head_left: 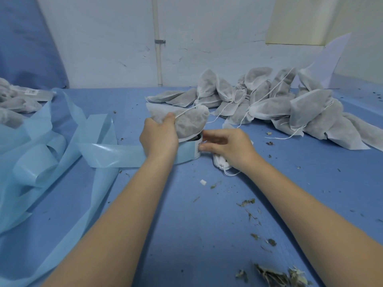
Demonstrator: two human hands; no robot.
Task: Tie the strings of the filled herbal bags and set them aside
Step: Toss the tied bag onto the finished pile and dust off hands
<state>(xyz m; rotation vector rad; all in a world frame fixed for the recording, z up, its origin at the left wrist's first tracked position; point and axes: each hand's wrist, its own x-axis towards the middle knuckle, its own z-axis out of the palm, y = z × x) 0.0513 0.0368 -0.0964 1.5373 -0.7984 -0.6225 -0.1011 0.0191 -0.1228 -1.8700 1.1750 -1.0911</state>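
Observation:
My left hand (158, 135) grips a filled white herbal bag (190, 121) by its neck, its drawstring trailing to the right. Just below the bag lies a roll of labels on light blue backing tape (186, 150). My right hand (226, 145) pinches a white label at the roll's right end. Another small white bag (220, 161) lies under my right wrist, its string loose on the table. A heap of filled bags (279, 102) with loose strings spreads across the back right of the blue table (186, 224).
Long loops of used light blue backing tape (41, 154) cover the left of the table. More grey bags (16, 102), one labelled, lie at the far left. Dried herb crumbs (275, 276) are scattered at the front right. A white wall and pipe (158, 48) stand behind.

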